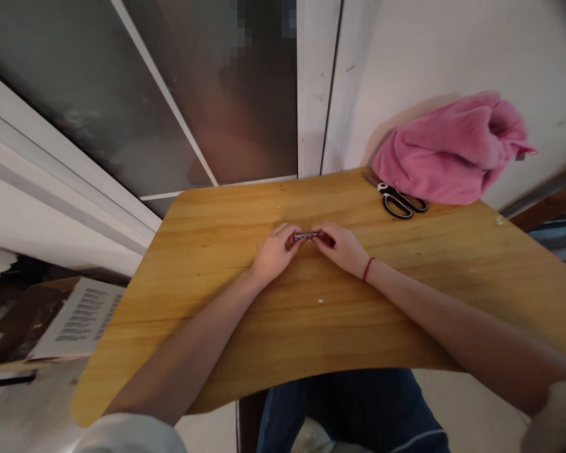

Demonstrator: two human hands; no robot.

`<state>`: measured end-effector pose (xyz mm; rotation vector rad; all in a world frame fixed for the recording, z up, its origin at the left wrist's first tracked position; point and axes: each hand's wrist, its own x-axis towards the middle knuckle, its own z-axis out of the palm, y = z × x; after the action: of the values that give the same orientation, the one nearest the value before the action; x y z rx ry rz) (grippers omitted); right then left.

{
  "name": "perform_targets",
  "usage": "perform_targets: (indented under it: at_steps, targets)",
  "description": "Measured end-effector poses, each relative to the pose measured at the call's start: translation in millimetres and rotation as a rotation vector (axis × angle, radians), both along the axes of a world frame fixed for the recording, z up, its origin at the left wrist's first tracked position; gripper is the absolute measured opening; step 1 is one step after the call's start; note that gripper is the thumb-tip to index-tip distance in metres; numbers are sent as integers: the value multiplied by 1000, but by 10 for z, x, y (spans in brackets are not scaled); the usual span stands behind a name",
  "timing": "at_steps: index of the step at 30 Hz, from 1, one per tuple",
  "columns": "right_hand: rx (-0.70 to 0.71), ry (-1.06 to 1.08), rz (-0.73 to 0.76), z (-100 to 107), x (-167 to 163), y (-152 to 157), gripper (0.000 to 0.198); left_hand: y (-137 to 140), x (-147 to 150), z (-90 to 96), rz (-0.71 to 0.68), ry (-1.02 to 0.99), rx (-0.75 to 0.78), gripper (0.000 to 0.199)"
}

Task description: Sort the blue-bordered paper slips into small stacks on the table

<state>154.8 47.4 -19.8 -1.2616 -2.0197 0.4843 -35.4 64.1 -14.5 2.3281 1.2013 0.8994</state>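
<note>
Roughly midway between the left and right edges of the surface (226, 340), nearer the far edge, my left hand (274, 250) and right hand (343, 246) pinch a small patterned strip (305, 236), fingers narrow, long axis running left-right between them, neither hand clearly nearer.

Left hand (276, 253) and right hand (343, 249) pinch a small, dark, patterned strip (305, 236); black-and-white-handled scissors (383, 188) lie beyond the right hand.
</note>
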Motion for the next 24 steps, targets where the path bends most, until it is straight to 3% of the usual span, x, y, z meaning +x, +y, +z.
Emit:
perform_targets:
  at_steps: [3, 8, 13, 17, 20, 24]
  targets:
    - [4, -45, -25, 7, -7, 8, 18, 7, 5, 8, 9, 66, 45, 12]
    - [-128, -311, -65, 25, -15, 32, 13, 46, 8, -9, -11, 207, -43, 17]
    - [-110, -251, -44, 8, 1, 42, 13, 33, -1, -7, -25, 146, -69, 5]
    - [66, -100, -7, 20, 21, 7, 16, -24, -8, 10, -27, 18, -26, 9]
    - [190, -109, 2, 28, 24, 0, 17, -43, -6, 15, -31, -23, 31, 13]
    - [42, -233, -12, -12, 7, 53, 13, -15, 16, 5, -4, 118, -2, 11]
